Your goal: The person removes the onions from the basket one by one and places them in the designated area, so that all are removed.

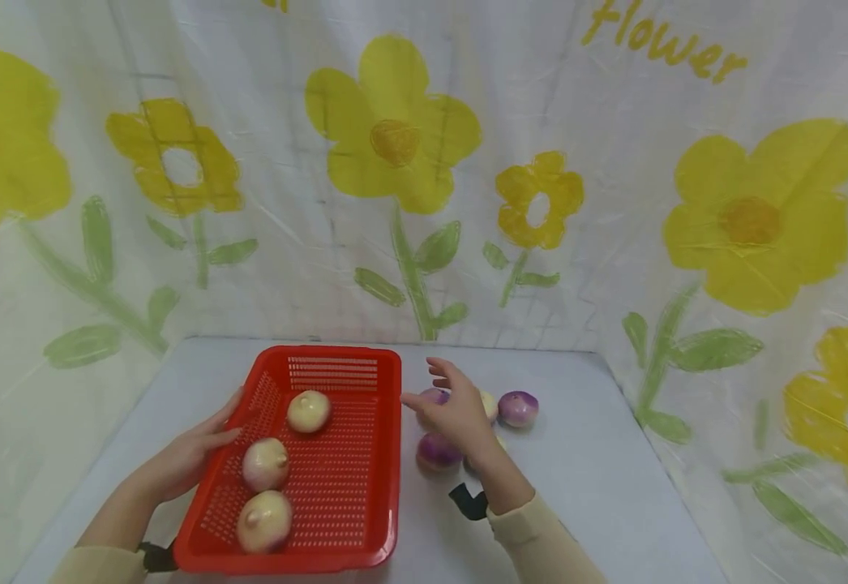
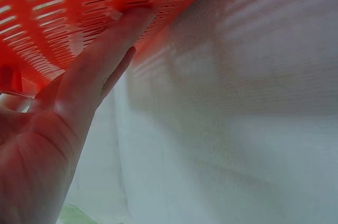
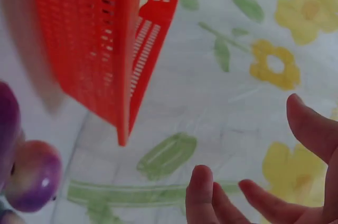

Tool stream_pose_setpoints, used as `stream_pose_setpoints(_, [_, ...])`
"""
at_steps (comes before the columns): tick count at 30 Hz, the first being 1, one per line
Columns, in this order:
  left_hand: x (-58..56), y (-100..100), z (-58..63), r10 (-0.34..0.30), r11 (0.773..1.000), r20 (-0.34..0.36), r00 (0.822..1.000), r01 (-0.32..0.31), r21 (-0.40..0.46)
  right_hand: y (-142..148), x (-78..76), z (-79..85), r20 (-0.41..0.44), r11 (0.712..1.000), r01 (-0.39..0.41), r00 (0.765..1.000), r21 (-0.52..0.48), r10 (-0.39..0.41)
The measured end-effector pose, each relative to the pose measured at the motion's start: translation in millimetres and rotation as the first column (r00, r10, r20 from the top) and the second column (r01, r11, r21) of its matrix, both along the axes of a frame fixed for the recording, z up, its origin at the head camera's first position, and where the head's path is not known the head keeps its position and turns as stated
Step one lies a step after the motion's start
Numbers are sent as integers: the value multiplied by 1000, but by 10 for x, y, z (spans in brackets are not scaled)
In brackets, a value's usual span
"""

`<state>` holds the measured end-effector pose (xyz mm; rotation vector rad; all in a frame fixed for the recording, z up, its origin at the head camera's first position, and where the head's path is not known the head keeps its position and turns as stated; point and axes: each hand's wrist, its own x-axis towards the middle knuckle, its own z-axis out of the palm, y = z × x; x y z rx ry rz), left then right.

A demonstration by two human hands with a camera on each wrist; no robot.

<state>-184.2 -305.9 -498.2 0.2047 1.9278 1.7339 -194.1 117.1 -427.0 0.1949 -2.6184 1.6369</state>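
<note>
A red plastic basket (image 1: 387,487) with slotted sides stands at the left of the table, with three purple-and-cream turnips inside: one turnip (image 1: 309,411) toward the back, another turnip (image 1: 266,465) in the middle, a third turnip (image 1: 265,521) at the front. My left hand (image 1: 183,462) holds the basket's left side, thumb at the rim and fingers (image 2: 105,55) along the outer wall. Beyond the right rim, my right hand (image 1: 460,410) hovers with spread fingers and nothing in them. Several turnips lie around and under it, including a purple turnip (image 1: 438,451), partly hidden by that hand.
To the right of the group lies one more purple turnip (image 1: 518,409). A white curtain (image 1: 285,268) printed with yellow flowers hangs behind and beside the pale table (image 1: 592,487). Dark straps (image 1: 469,501) circle both wrists.
</note>
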Motion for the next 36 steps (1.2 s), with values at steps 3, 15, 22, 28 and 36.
stream_pose_setpoints(3, [7, -14, -6, 1, 1000, -4, 1000, -1, -9, -158, -18, 44, -16, 998, -60, 998, -7, 60])
stream_pose_setpoints(15, [8, -15, -21, -19, 1000, -19, 1000, 19, -5, -727, -149, -41, 68, 986, -143, 988, 81, 138])
stream_pose_setpoints(22, [5, -17, -20, -27, 1000, -21, 999, 28, 15, -1007, -225, -48, 115, 979, -168, 981, 114, 155])
stream_pose_setpoints(28, [7, -18, -16, -24, 1000, -22, 999, 24, 8, -1205, -315, -40, 177, 975, -202, 967, 88, 184])
stream_pose_setpoints(36, [-6, -24, -30, -28, 1000, -21, 999, 28, 12, -1463, -477, -190, 231, 975, -189, 960, 118, 158])
